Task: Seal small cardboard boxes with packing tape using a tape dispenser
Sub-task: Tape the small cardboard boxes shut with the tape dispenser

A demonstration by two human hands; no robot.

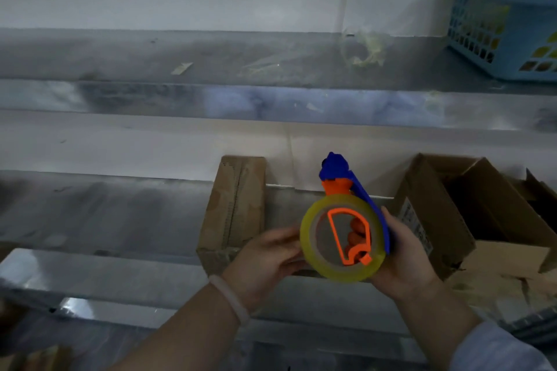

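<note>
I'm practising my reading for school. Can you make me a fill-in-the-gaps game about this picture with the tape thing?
1. The tape roll on the tape dispenser looks ____ in colour.
2. The basket on the upper shelf is ____.
3. The pale bracelet is on the person's ____ wrist.
4. The cardboard box on the far right has its top ____.

Missing words: yellow, blue, left, open.

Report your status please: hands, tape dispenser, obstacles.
Right hand grips blue-and-orange plastic tape dispenser, yellow roll loaded. Left hand at roll's edge, grip unclear. Brown cardboard box behind, nothing between.
</note>
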